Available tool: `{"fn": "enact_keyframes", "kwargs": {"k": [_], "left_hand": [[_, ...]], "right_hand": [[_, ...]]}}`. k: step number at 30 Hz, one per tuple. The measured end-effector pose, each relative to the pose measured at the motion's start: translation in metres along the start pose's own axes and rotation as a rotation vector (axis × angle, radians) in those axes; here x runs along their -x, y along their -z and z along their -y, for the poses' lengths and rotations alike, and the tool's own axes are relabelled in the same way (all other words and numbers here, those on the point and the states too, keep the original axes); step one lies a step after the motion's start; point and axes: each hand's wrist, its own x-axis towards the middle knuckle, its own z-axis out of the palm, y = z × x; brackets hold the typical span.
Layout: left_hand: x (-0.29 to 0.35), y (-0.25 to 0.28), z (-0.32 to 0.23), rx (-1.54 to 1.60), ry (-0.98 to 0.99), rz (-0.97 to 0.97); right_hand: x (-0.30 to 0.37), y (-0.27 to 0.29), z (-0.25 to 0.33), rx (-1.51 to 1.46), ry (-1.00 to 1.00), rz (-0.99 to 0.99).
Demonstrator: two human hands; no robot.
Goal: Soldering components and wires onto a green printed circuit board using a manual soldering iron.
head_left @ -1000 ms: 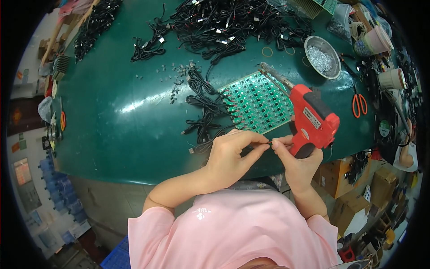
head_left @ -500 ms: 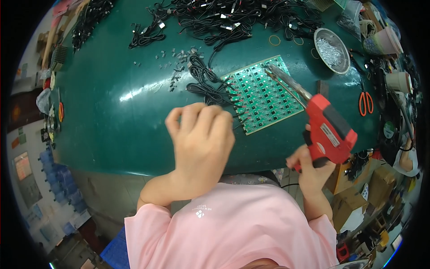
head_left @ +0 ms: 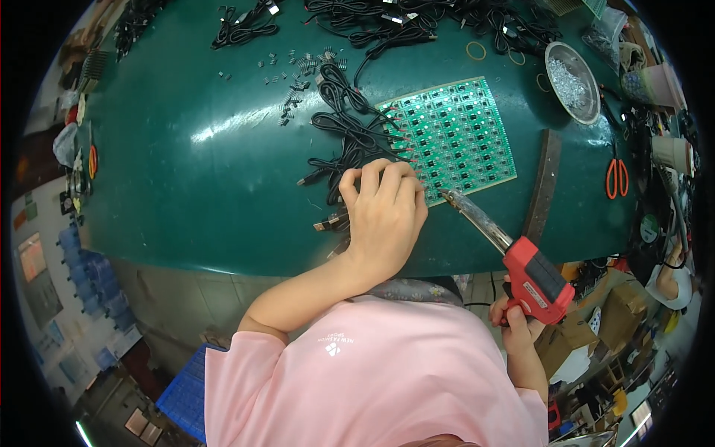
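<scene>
My right hand (head_left: 519, 322) grips a red and black soldering gun (head_left: 538, 279) by its handle. The gun's metal tip points up and left, at the near edge of a green circuit board panel (head_left: 469, 134). At the panel's near left corner, my left hand (head_left: 383, 220) is closed with fingertips bent down; whatever they pinch is hidden beneath them. Black cables (head_left: 344, 123) with red wire ends run along the panel's left edge. A USB plug (head_left: 328, 223) sticks out to the left of my left hand.
Small black parts (head_left: 298, 78) lie scattered left of the cables. Right of the panel are a dark bar (head_left: 542, 186), a metal bowl (head_left: 592, 108) of small clear pieces and orange-handled scissors (head_left: 617, 177). More black cables (head_left: 372, 30) pile up at the far side of the green table (head_left: 186, 201).
My left hand has moved right to the panel's near corner. The soldering gun has come down toward me, its tip passing from the panel's far part to its near edge.
</scene>
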Motion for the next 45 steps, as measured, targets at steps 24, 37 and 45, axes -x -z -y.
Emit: {"fn": "enact_keyframes", "kwargs": {"k": [24,37,45], "left_hand": [[-0.003,-0.006,0.004,0.073,0.004,-0.048],[-0.003,-0.006,0.005,0.07,-0.013,-0.054],[-0.002,-0.005,0.005,0.066,-0.019,-0.049]], "right_hand": [[-0.016,-0.009,-0.005,-0.118,0.008,0.034],[-0.012,-0.007,0.006,-0.123,0.044,-0.002],[-0.015,-0.011,0.008,-0.125,0.041,-0.012]]}}
